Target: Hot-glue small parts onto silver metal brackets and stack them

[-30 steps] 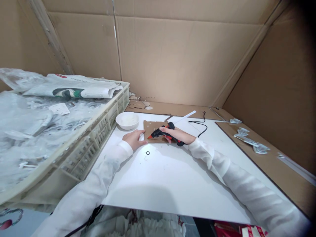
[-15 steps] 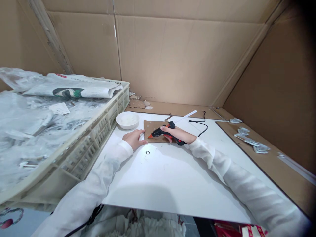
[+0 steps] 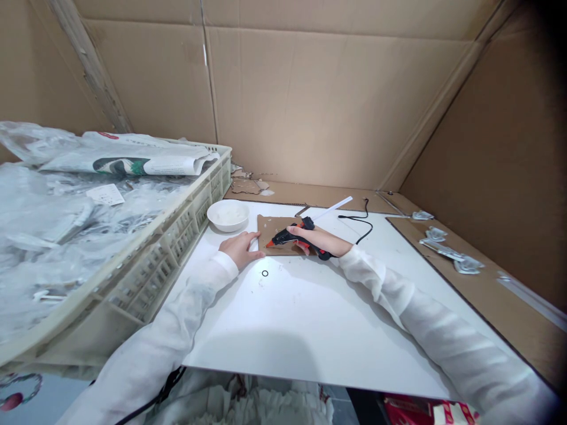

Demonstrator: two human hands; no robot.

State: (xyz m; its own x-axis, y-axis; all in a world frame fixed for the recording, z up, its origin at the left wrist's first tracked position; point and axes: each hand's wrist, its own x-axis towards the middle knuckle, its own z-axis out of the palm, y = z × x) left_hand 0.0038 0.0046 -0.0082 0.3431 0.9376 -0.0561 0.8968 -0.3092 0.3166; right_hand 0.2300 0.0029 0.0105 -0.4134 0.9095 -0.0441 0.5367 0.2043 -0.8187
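Note:
My right hand (image 3: 319,241) is closed round a black and red glue gun (image 3: 293,235) with a white glue stick (image 3: 333,208) poking out of its back. Its orange tip points left and down onto a small brown cardboard piece (image 3: 276,234) on the white board (image 3: 310,307). My left hand (image 3: 241,247) rests on the board at the left edge of that cardboard, fingers curled, touching it; nothing shows in them. A small black ring (image 3: 264,273) lies on the board just in front of my left hand.
A white bowl (image 3: 228,215) stands behind my left hand. A beige plastic crate (image 3: 168,236) full of clear plastic bags sits on the left. The gun's black cord (image 3: 361,227) trails to the back. Several small plastic packets (image 3: 447,251) lie at the right. Cardboard walls surround everything.

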